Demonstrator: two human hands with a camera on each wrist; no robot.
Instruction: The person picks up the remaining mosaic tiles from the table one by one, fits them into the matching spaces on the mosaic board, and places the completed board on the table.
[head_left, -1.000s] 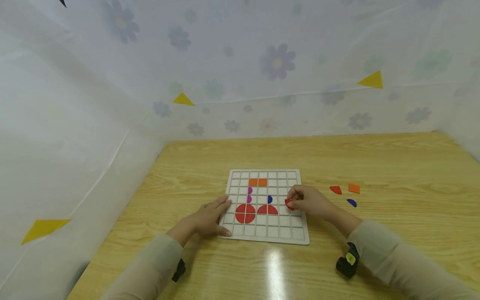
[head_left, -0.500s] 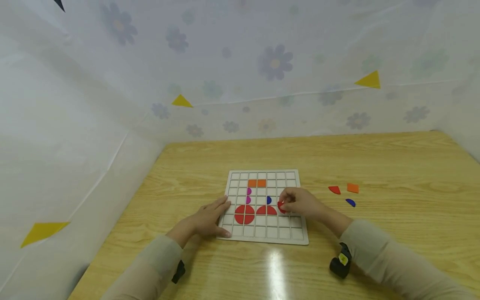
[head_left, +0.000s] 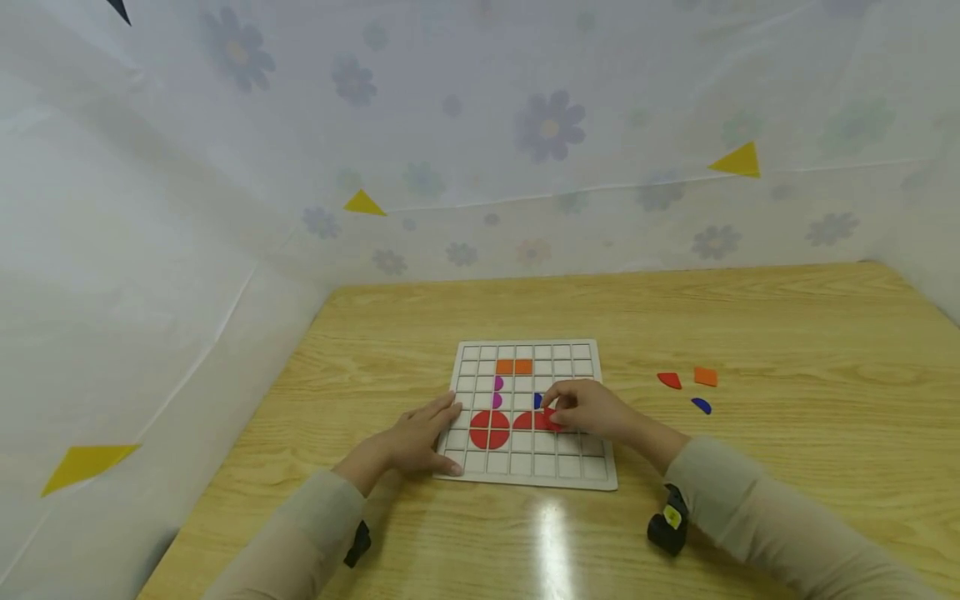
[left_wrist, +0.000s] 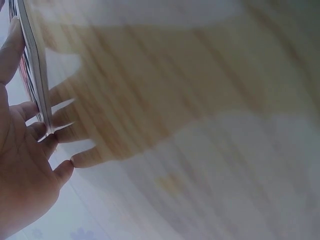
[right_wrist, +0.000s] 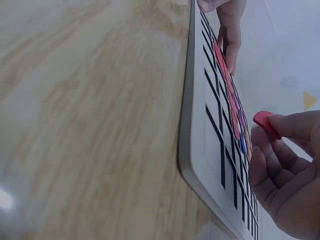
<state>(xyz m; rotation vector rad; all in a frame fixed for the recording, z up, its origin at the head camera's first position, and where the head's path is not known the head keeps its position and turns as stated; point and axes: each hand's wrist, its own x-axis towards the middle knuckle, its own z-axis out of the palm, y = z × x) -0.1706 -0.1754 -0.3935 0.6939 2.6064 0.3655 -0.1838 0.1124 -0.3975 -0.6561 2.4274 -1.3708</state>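
A white grid board [head_left: 525,475] lies on the table, bearing a red circle of quarter pieces [head_left: 489,430], a red half-round [head_left: 528,421], two orange squares [head_left: 514,367], two magenta half-rounds [head_left: 498,392] and a blue half-round [head_left: 537,402]. My left hand [head_left: 420,433] rests along the board's left edge, fingers spread and fairly straight. Between thumb and fingertips, my right hand [head_left: 592,408] pinches a red quarter-circle piece [right_wrist: 266,124], held tilted over the board. In the head view that piece overlaps the right end of the red half-round, and the fingers partly cover the blue half-round.
Right of the board lie a red quarter-circle piece [head_left: 670,381], an orange square [head_left: 706,377] and a blue half-round [head_left: 701,406] on the wooden table [head_left: 390,317]. Pale flowered sheeting [head_left: 450,167] stands behind and to the left.
My right hand has moved left across the board with the red quarter-circle piece, from its right columns to the red half-round. The left hand has stayed at the board's edge.
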